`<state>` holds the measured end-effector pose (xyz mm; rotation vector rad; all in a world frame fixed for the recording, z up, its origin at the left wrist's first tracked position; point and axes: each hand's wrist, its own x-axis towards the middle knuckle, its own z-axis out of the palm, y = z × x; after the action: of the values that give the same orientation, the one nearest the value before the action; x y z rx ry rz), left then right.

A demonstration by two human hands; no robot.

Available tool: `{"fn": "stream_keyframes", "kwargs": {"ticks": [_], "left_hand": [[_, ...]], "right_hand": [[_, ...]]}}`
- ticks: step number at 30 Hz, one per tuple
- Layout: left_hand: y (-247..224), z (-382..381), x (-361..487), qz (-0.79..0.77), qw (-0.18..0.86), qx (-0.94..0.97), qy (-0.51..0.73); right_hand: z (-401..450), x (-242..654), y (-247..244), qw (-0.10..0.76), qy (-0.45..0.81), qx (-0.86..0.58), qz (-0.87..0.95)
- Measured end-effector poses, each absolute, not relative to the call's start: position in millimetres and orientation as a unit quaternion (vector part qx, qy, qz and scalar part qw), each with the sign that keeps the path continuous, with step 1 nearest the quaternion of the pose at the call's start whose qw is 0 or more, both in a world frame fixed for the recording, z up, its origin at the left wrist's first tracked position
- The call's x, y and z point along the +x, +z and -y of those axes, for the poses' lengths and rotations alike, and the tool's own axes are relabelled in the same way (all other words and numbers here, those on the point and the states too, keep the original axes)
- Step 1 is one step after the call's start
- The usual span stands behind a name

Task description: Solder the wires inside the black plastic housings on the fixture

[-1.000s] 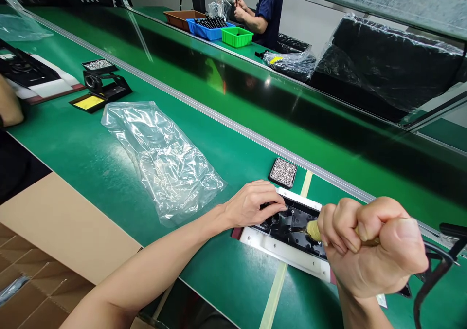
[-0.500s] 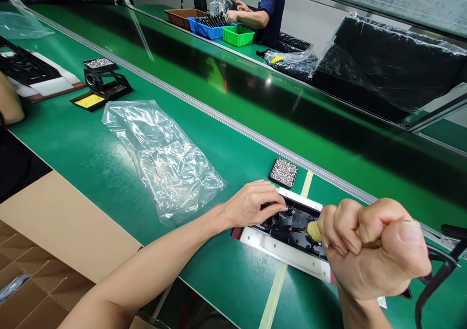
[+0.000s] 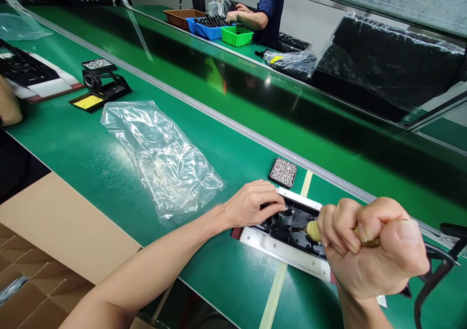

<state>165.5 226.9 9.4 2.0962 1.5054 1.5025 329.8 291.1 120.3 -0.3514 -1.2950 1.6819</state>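
Observation:
A black plastic part (image 3: pixel 301 221) lies in a white fixture (image 3: pixel 282 246) at the lower right of the table. My right hand (image 3: pixel 372 246) is wrapped round the yellow handle of a tool (image 3: pixel 313 231), whose dark tip points down at the black part. Over the part's left end, my left hand (image 3: pixel 255 205) rests with its fingers bent and together; whether they pinch anything is hidden. Just behind the fixture stands a small black tray of metal pieces (image 3: pixel 283 172).
A clear plastic bag (image 3: pixel 168 158) lies left of my hands. Farther left are a black stand (image 3: pixel 105 85) and another fixture (image 3: pixel 54 78) beside a person's arm. Black cables (image 3: pixel 434 280) hang at the right. Across the divider, a person handles things by coloured bins (image 3: pixel 237 36).
My hands and the tool keep almost the same pose. Across the divider, the person's hands have shifted slightly by the bins.

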Motion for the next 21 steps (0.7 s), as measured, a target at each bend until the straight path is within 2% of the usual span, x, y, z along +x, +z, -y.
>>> {"fn": "stream_keyframes", "kwargs": {"ticks": [21], "left_hand": [[10.2,-226.5,165.8,-0.505,0.072,0.701,0.499]], "right_hand": [[-289.8,326.0,118.6,0.481,0.684,-0.152,0.527]]}}
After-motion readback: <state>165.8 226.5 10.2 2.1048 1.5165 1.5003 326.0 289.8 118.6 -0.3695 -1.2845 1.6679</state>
